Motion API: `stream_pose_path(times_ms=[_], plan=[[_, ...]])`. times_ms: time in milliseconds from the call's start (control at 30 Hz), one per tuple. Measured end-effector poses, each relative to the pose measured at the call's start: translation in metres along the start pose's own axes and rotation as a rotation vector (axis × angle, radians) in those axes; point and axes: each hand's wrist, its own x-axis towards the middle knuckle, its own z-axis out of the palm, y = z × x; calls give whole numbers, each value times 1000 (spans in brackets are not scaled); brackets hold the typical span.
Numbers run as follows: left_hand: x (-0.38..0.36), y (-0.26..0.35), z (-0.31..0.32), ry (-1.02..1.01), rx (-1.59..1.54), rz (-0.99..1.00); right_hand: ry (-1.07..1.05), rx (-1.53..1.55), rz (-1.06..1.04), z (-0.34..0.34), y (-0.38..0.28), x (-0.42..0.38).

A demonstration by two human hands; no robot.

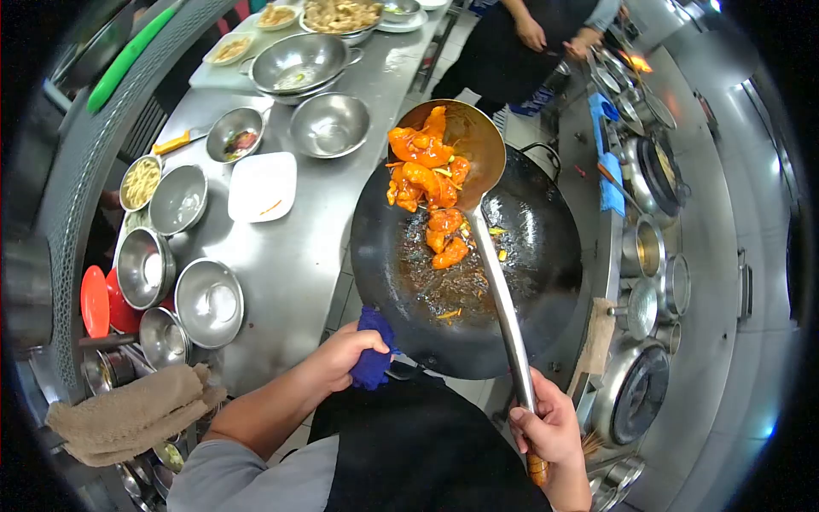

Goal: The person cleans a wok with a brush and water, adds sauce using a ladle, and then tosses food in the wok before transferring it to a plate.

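Observation:
My left hand (348, 352) is closed round a blue cloth (372, 354) at the near left rim of a large black wok (546, 264); the cloth hides what lies beneath it. The long handle of a metal ladle (503, 299) is in my right hand (550, 420), its fingers wrapped round it near the wooden end. Glossy orange coated food pieces (424, 171) fill part of the ladle's bowl, above the far left side of the wok. A few more coated pieces (446, 239) lie in the wok with sauce and small yellow-green bits.
On the steel table (299, 256) at left stand a white square plate (263, 188), several steel bowls (330, 125) and a yellow-handled knife (175, 142). Another person (520, 43) stands beyond the wok. Pots (641, 247) line the stove at right. A brown towel (132, 414) hangs lower left.

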Motion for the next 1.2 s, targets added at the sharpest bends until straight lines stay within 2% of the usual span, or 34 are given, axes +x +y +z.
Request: stream_pose_path(times_ms=[367,600,733,900,967,1067,1200], plan=[[8,-15,39,-70,110,-44,82,128,-54,-36,44,-53],[23,-45,76,-103,226,-113,158,243,-108,-64,87,-96],[28,-64,116,-117,322,-150,222,331,-162,-80,123,-124],[48,-105,164,-146,284,-230,323,419,-185,-106,162,-164],[64,-117,174,-178,366,-290,275,496,-207,-113,176,-175],[79,-138,203,-216,447,-375,353,556,-247,-126,205,-194],[87,-173,266,-223,615,-366,432,594,-265,-146,225,-221]])
